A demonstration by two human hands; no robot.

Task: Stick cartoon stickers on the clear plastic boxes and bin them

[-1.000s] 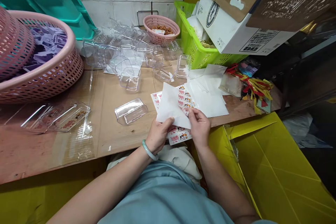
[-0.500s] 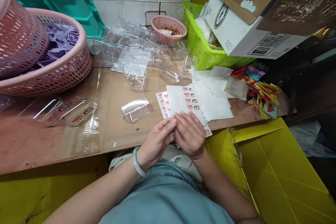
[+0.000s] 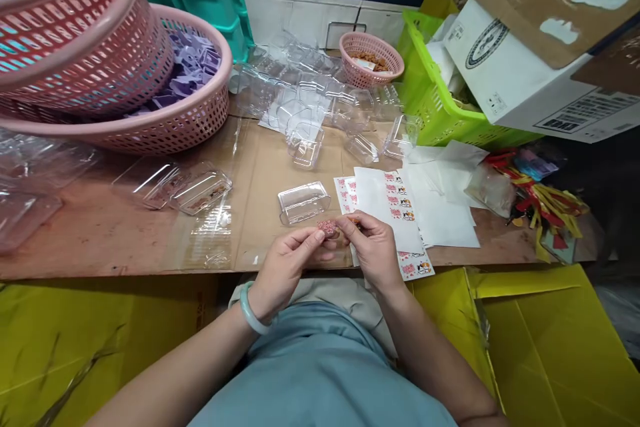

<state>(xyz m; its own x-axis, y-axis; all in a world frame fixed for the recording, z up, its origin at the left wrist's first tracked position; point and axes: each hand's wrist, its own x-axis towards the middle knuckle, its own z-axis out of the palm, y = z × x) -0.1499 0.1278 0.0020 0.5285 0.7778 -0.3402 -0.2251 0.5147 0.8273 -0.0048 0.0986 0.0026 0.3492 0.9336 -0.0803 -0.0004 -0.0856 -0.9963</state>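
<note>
At centre frame, the left hand (image 3: 285,265) and right hand (image 3: 373,250) pinch 1 small red sticker (image 3: 329,227) between fingertips, just below the clear plastic box (image 3: 303,202), sticker sheets (image 3: 400,210) to its right.

I count two hands: left hand (image 3: 285,267), right hand (image 3: 373,250), with one sticker (image 3: 327,227) between them. One clear box (image 3: 303,202) near the table (image 3: 125,240) front edge. Four pink baskets: three (image 3: 90,47) at the left edge, one (image 3: 371,59) at the back. One green basket (image 3: 440,113).
</note>
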